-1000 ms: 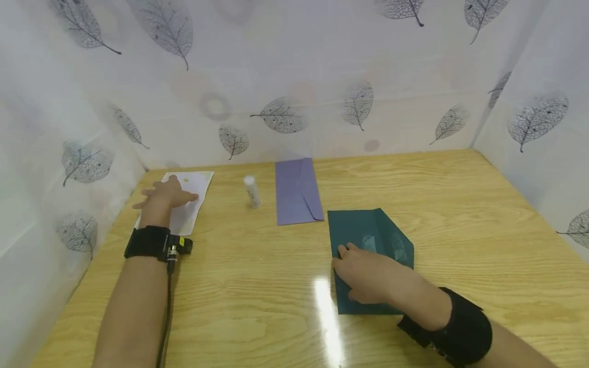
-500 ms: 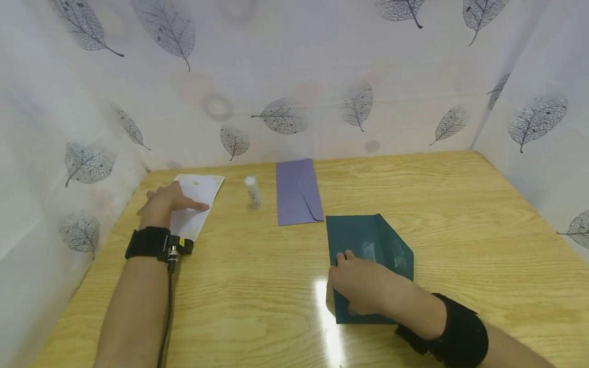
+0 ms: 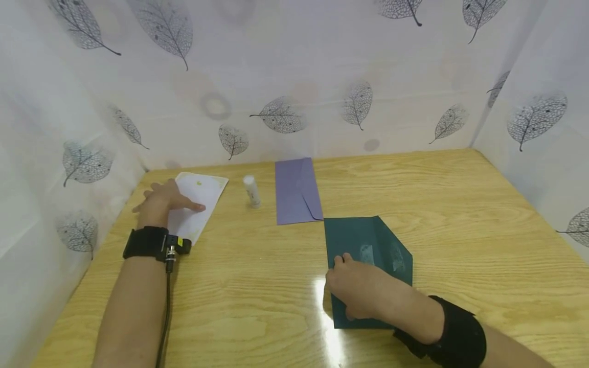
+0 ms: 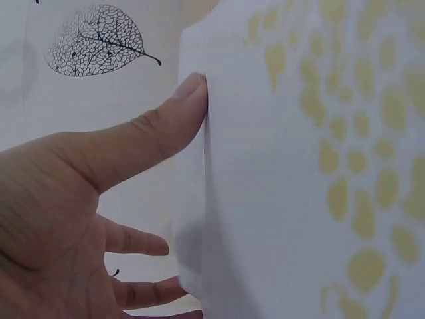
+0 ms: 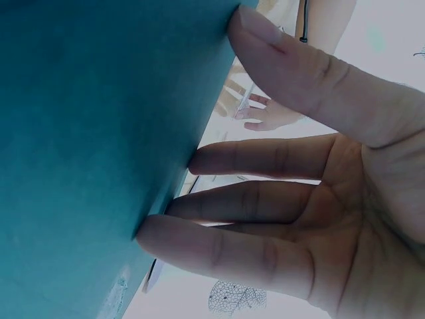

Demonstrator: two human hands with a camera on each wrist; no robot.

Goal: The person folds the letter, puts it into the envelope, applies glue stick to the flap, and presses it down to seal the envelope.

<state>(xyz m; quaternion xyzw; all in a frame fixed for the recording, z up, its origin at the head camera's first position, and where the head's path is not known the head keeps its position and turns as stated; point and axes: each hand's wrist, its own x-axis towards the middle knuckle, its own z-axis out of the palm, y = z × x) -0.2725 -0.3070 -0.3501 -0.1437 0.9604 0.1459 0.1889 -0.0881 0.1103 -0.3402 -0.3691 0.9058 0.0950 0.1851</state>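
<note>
At the far left of the table my left hand (image 3: 166,198) rests with spread fingers on a white sheet of paper (image 3: 209,197). In the left wrist view the thumb touches the paper (image 4: 259,173), which has yellow spots printed on it; the other fingers are fairly straight. Nearer on the right lies a dark teal envelope (image 3: 347,236), its pointed flap unfolded to the right, with shiny patches on it. My right hand (image 3: 361,286) touches its left part. In the right wrist view, long fingers (image 5: 226,246) and thumb press their tips on the envelope's surface (image 5: 80,133).
A lavender envelope (image 3: 294,194) lies at the table's back middle. To its left stands a small white capped tube (image 3: 251,191), like a glue stick. Leaf-printed white cloth (image 3: 317,76) hangs behind and beside the wooden table (image 3: 257,286). A cable runs along the left forearm.
My left hand has shifted the paper a little to the right. The teal envelope has slid slightly toward me and left under my right hand. The lavender envelope and tube stay put.
</note>
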